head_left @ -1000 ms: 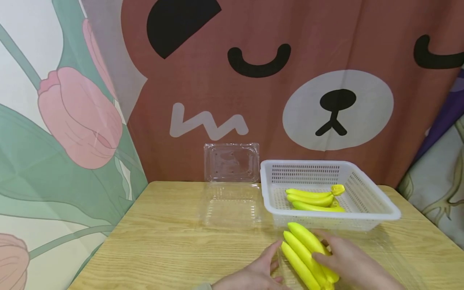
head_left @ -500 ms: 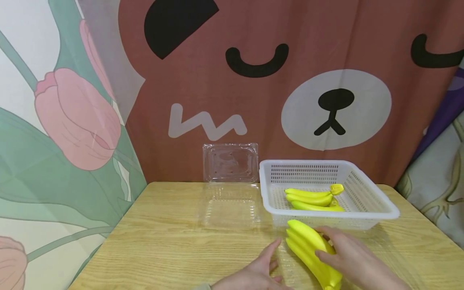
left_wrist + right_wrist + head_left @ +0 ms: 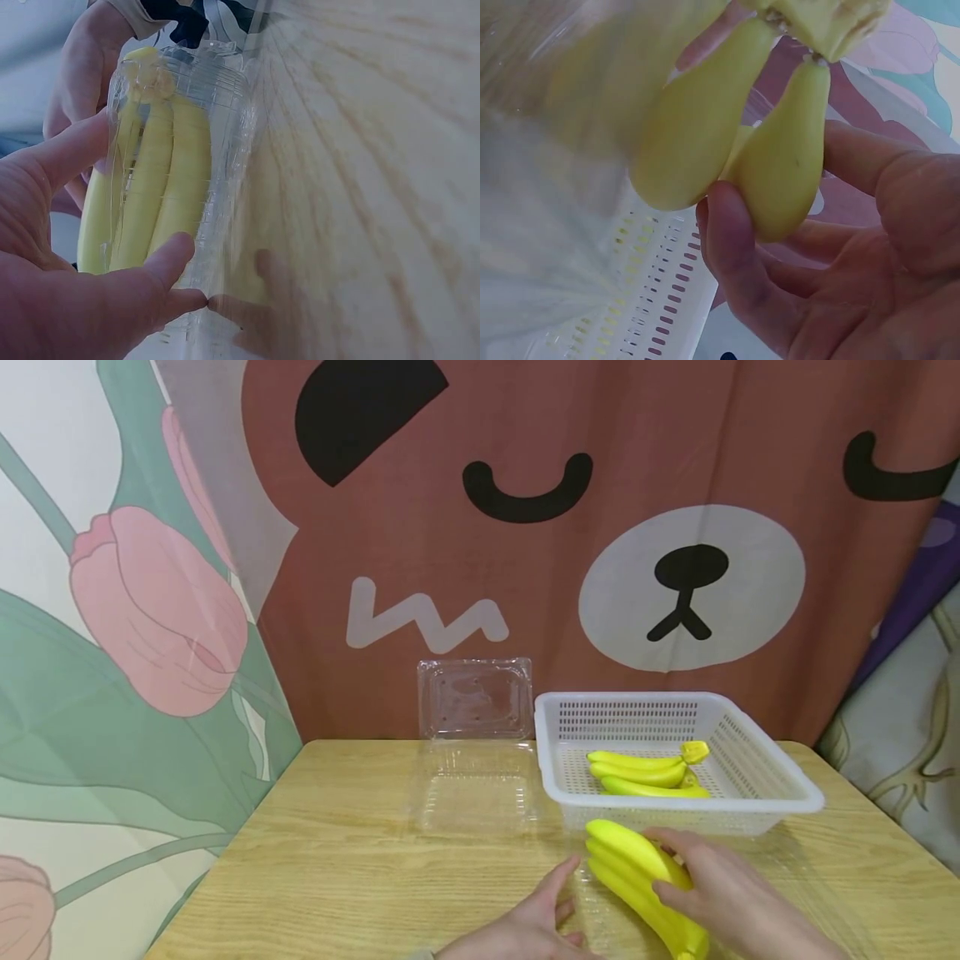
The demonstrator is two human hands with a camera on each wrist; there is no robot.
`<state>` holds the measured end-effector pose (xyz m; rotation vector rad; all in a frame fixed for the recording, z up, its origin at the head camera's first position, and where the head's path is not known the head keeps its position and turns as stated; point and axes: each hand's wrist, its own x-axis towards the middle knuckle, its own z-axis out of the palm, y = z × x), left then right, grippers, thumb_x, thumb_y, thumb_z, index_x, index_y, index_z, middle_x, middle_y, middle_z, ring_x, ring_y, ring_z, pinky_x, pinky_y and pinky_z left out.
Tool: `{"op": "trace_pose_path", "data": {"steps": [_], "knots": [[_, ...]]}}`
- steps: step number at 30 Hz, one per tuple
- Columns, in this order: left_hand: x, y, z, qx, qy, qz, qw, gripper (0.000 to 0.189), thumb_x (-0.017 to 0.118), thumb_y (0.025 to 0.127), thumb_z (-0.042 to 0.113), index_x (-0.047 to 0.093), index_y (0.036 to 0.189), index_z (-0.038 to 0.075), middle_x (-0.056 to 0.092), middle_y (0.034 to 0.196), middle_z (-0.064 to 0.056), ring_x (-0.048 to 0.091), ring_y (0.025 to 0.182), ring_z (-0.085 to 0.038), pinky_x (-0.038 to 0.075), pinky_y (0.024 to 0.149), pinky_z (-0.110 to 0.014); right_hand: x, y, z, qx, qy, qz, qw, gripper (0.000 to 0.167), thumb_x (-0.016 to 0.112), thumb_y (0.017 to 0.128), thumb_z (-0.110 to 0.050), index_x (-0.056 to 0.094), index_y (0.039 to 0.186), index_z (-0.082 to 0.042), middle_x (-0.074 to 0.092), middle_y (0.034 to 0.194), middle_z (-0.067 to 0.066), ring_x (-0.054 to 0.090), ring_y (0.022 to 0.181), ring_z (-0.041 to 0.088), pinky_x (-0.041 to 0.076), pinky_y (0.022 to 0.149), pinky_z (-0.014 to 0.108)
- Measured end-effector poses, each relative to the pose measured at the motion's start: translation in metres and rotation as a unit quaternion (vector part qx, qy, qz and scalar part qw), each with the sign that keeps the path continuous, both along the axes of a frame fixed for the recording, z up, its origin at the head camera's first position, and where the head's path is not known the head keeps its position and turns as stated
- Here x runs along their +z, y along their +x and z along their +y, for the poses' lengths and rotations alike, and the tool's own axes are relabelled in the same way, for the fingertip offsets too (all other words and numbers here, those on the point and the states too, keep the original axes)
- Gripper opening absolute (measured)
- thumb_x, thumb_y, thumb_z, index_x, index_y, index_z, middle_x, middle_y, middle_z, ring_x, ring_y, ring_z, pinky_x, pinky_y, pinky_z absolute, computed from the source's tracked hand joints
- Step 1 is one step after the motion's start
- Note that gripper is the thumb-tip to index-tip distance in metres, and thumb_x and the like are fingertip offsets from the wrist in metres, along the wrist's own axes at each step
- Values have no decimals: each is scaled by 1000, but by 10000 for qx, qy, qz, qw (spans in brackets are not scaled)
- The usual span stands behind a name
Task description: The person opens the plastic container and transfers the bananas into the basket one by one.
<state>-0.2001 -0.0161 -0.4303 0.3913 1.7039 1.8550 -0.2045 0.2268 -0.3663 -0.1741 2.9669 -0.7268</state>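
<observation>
In the head view my right hand (image 3: 720, 885) grips a bunch of yellow bananas (image 3: 637, 877) at the front right, from its right side. The right wrist view has that hand's thumb and fingers curled round one banana (image 3: 784, 150) of the bunch. Seen from the left wrist, the bunch lies within a clear plastic clamshell box (image 3: 225, 112), its stem end near the box's end. My left hand (image 3: 97, 247) is at the side wall of this box, fingers spread and fairly straight, fingertips low along the wall near the table.
A white perforated basket (image 3: 750, 807) stands behind the hands with more bananas (image 3: 645, 774) inside. Left of it a second clear clamshell (image 3: 476, 789) lies with its lid (image 3: 476, 700) up against the printed curtain. All stand on a wooden table (image 3: 337, 877).
The bunch has turned in my right hand, its separate fruits now bunched closer together in the view. My left hand stays at the box's side.
</observation>
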Motion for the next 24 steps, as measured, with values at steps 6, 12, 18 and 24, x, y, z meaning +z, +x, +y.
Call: {"op": "trace_pose_path", "data": {"steps": [6, 12, 18, 24], "knots": [[0, 0, -2, -69, 11, -71, 10000, 106, 71, 74, -18, 20, 157, 24, 22, 149, -40, 43, 124, -56, 56, 86, -40, 2, 3, 1, 212, 5, 463, 9987, 53, 81, 80, -22, 63, 128, -8, 65, 105, -3, 52, 81, 14, 50, 74, 39], [-1, 0, 0, -3, -24, -92, 10000, 106, 69, 73, -20, 22, 157, 22, 22, 149, -40, 43, 123, -57, 55, 87, -41, 2, 6, 2, 327, 98, 823, 9960, 53, 82, 79, -20, 63, 127, -8, 67, 111, 1, 55, 87, 14, 51, 78, 43], [-2, -1, 0, -75, -67, -28, 9999, 106, 71, 73, -17, 20, 157, 23, 19, 150, -39, 44, 123, -57, 56, 86, -40, 7, 8, 5, 297, 131, 758, 9966, 56, 81, 80, -23, 61, 130, -8, 66, 114, 2, 56, 87, 14, 52, 80, 44], [0, -2, -1, -165, 22, -79, 9998, 108, 74, 74, -15, 18, 158, 25, 17, 151, -38, 40, 126, -58, 54, 90, -43, 18, 11, 6, 143, 101, 572, 9982, 59, 80, 82, -25, 58, 134, -9, 64, 121, 4, 56, 91, 16, 52, 82, 46]]}}
